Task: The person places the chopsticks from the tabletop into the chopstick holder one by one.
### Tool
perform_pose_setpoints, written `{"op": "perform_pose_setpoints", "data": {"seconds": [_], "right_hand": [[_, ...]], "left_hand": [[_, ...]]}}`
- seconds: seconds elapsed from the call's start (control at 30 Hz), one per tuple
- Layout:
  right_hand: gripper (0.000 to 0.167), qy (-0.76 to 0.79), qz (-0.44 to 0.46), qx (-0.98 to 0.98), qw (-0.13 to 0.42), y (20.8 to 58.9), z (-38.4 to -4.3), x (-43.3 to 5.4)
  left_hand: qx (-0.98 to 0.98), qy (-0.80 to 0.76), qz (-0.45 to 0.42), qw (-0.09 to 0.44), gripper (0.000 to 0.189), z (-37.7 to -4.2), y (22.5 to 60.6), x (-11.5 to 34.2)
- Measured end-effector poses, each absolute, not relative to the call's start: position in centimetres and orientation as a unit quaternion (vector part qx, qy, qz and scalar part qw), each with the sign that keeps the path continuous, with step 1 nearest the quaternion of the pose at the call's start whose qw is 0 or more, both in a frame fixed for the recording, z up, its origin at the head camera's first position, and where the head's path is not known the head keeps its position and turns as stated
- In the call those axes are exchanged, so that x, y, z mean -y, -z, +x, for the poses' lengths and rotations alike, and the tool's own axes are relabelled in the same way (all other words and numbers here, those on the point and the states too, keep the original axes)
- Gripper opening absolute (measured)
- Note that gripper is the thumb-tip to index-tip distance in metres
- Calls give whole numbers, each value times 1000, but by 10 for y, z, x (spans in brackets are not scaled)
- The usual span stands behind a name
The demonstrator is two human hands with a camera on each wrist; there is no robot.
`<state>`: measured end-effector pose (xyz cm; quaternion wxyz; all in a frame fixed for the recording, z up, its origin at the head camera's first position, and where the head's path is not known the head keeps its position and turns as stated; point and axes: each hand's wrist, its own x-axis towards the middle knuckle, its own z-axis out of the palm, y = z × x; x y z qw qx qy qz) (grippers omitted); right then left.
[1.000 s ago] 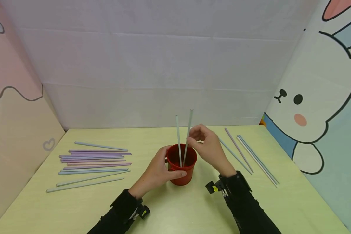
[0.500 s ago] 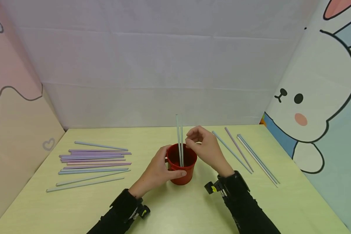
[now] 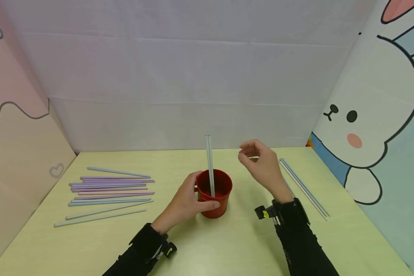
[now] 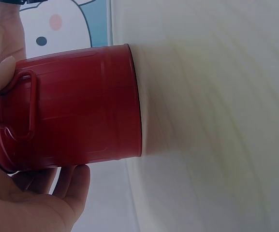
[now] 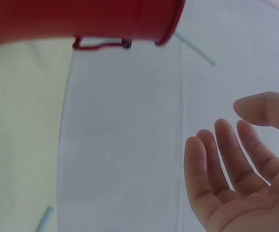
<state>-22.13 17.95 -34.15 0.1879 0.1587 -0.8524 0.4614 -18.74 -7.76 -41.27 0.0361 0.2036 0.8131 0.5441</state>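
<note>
A red metal pail-like cup (image 3: 222, 207) with small side handles stands upright on the table. My left hand (image 3: 187, 200) holds it from the left, thumb across the front; in the left wrist view, fingers and thumb lie on either side of the cup (image 4: 76, 106). Two pale green straws (image 3: 209, 159) stand in the cup side by side, leaning slightly left. My right hand (image 3: 262, 166) is in the air right of the cup, holding nothing. The right wrist view shows its fingers (image 5: 231, 159) loosely bent, apart from the thumb.
On the left lie several purple, pink, blue and green straws (image 3: 112, 189) in rough rows. More straws (image 3: 304, 188) lie slanted on the right, some hidden behind my right hand and arm. A white cloth wall (image 3: 165, 96) closes the table's back.
My right hand has let go of the second green straw and moved right, away from the cup. That straw has tipped left against the other one. My left hand stays on the cup.
</note>
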Motion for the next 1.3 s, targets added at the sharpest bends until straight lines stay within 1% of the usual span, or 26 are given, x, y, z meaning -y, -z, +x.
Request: {"op": "perform_pose_setpoints", "data": {"seconds": [0.13,0.27,0.37,0.57,0.67,0.87,1.1,1.3], "right_hand": [[25,-397,154,875,231,341,-226,-202],[28,-338,151,896,246,345,-228,-221],[29,-304,137,916,223,352,-230,-233],[36,-264,112,949,133,367,-234,-251],[39,-252,104,956,107,376,-236,-256],[39,-247,90,960,91,393,-238,-264],[38,-232,91,968,42,404,-242,-268],[34,-210,71,974,50,411,-245,-265]], "left_hand": [[-812,-546,203,36,91,-187,413,77],[-813,-546,201,36,92,-186,413,77],[-814,-545,199,36,92,-186,413,78],[-816,-543,195,37,92,-187,415,78],[-816,-542,196,36,93,-187,416,78],[-815,-542,201,34,93,-188,416,77],[-817,-541,199,33,92,-187,416,77],[-817,-540,200,32,92,-187,416,77]]}}
